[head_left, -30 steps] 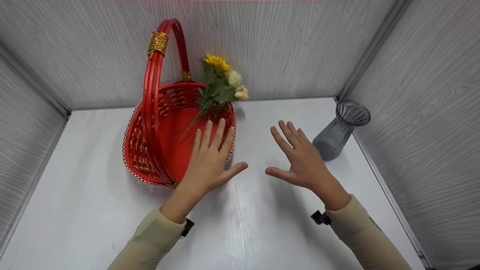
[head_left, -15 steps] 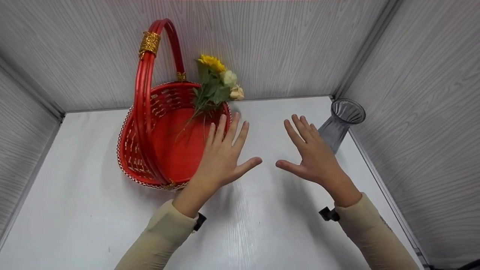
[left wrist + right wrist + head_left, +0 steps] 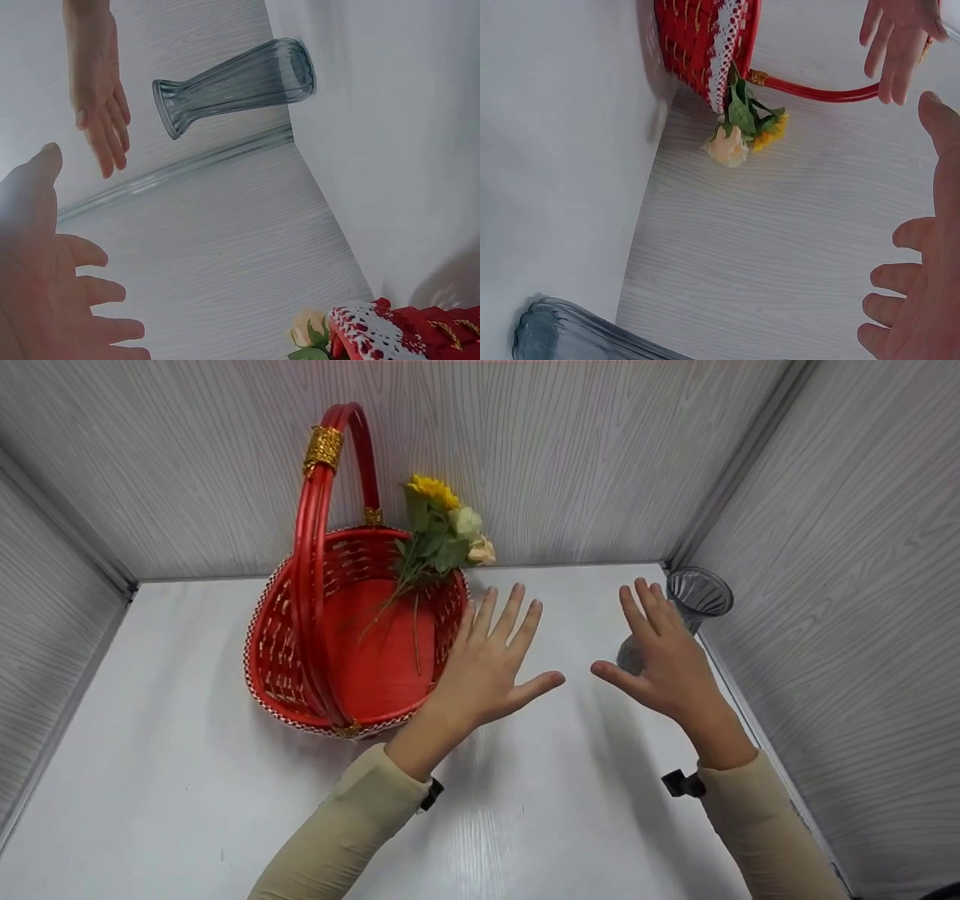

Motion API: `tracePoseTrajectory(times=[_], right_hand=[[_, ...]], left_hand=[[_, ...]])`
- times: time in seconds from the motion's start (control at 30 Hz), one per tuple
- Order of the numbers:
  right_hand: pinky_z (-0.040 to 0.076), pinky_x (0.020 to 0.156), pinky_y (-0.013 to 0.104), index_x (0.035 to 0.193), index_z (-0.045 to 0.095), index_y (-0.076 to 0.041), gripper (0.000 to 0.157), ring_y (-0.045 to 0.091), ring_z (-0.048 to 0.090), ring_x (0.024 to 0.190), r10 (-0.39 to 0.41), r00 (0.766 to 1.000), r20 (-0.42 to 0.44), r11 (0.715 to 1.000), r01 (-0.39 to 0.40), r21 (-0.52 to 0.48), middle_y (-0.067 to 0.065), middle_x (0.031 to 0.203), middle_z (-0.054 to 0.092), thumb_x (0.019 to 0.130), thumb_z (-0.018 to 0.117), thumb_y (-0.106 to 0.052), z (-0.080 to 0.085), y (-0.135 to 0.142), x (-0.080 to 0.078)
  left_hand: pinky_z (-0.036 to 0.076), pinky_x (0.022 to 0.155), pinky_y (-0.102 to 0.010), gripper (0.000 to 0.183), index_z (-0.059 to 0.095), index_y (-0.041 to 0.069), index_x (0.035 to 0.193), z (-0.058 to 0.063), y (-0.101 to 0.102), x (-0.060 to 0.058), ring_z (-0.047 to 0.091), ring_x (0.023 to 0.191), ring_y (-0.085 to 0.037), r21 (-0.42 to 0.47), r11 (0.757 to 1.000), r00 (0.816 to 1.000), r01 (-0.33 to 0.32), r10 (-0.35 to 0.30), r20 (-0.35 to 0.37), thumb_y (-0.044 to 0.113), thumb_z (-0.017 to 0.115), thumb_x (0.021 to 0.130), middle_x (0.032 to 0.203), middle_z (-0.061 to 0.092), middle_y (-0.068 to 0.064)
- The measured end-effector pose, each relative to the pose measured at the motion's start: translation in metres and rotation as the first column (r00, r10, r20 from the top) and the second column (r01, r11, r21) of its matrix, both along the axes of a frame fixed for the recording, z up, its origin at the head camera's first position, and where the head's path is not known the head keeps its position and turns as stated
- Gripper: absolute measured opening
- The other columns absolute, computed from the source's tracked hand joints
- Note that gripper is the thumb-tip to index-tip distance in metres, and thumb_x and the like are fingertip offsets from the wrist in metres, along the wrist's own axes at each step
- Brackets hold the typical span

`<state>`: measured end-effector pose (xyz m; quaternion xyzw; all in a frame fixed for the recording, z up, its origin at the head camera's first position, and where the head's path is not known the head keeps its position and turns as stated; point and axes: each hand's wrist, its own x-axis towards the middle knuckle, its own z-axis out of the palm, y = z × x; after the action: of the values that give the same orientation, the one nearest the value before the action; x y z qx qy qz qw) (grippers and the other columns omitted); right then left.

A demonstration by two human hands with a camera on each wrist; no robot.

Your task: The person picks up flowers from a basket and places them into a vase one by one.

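My left hand [image 3: 487, 671] hovers over the table with fingers spread, beside the right rim of a red woven basket [image 3: 382, 675]. Nothing is in it. The right hand [image 3: 664, 667], also spread and holding nothing, overlaps a grey ribbed glass vase [image 3: 701, 592] in the head view, hiding part of its body. In the left wrist view the whole vase [image 3: 240, 82] shows, standing on the table apart from both hands. Several flowers [image 3: 442, 529], one yellow and others pale, lean on the basket's back right rim, stems reaching down inside.
The basket's tall red handle [image 3: 307, 540] arches up with gold wrapping [image 3: 325, 448]. Grey wood-grain panels [image 3: 570, 457] enclose the white table [image 3: 150, 765] at the back and both sides. The vase stands near the table's right edge.
Both hands have moved to the right, the left one off the basket's interior toward its right side. The right hand now covers more of the vase. Basket and flowers stay put.
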<state>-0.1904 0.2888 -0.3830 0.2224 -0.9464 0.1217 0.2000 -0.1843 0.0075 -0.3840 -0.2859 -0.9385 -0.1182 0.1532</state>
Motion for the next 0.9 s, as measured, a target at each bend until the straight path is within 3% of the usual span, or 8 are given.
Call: tracePoseTrajectory(times=[0.3, 0.43, 0.9], right_hand=[[0.013, 0.122, 0.058, 0.160, 0.020, -0.013, 0.105, 0.039, 0.011, 0.153, -0.021, 1.000, -0.010, 0.999, 0.021, -0.027, 0.017, 0.166, 0.018, 0.081, 0.073, -0.058, 0.001, 0.027, -0.013], [0.013, 0.120, 0.063, 0.160, 0.021, -0.012, 0.105, 0.042, 0.009, 0.153, -0.045, 0.999, -0.004, 0.999, 0.044, -0.029, 0.020, 0.165, 0.018, 0.081, 0.074, -0.057, 0.000, 0.040, -0.016], [0.014, 0.120, 0.063, 0.159, 0.021, -0.009, 0.106, 0.044, 0.009, 0.152, -0.137, 0.990, 0.015, 0.989, 0.137, -0.055, 0.022, 0.164, 0.017, 0.081, 0.075, -0.054, -0.002, 0.070, -0.030]], left_hand=[[0.010, 0.123, -0.056, 0.092, 0.014, 0.019, 0.162, 0.011, 0.022, -0.010, 0.009, 0.154, -0.038, -0.031, 0.999, 1.000, 0.011, -0.010, 0.017, 0.078, 0.025, 0.092, 0.169, 0.007, -0.009], [0.010, 0.123, -0.056, 0.092, 0.012, 0.019, 0.162, 0.011, 0.035, -0.015, 0.007, 0.154, -0.038, -0.042, 0.998, 0.999, 0.036, -0.034, 0.039, 0.078, 0.025, 0.092, 0.169, 0.006, -0.009], [0.011, 0.123, -0.056, 0.092, 0.014, 0.017, 0.162, 0.007, 0.068, -0.038, 0.009, 0.154, -0.037, -0.059, 0.995, 0.995, 0.079, -0.076, 0.059, 0.077, 0.028, 0.093, 0.168, 0.009, -0.010]])
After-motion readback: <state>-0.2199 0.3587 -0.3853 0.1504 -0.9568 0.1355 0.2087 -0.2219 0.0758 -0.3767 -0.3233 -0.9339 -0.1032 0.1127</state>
